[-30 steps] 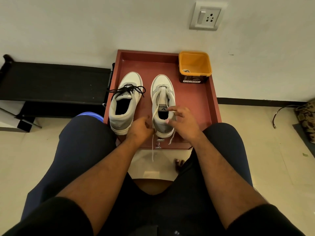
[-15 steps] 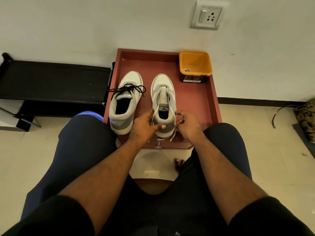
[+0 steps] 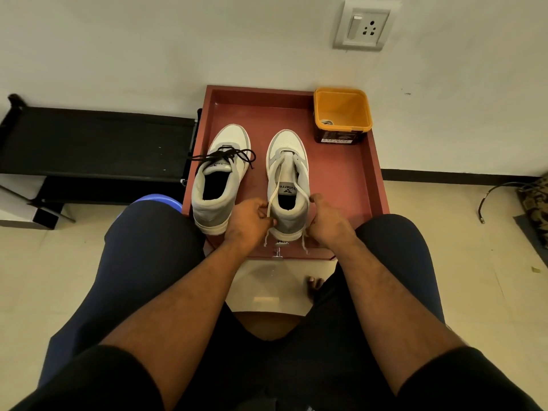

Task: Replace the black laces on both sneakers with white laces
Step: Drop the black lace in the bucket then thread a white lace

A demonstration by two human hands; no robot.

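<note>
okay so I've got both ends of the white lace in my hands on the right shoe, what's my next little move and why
Probably pull both ends toward you evenly to even the ends out, then thread the next eyelets. The left hand and right hand each pinch one end of the white flat lace, which seems to pass through only the front eyelets of the right white-and-grey sneaker, its upper eyelets apparently unlaced.

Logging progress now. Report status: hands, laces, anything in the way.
Left hand and right hand each pinch an end of the white lace on the right sneaker. Left sneaker keeps its black lace. Nothing in the way.
</note>
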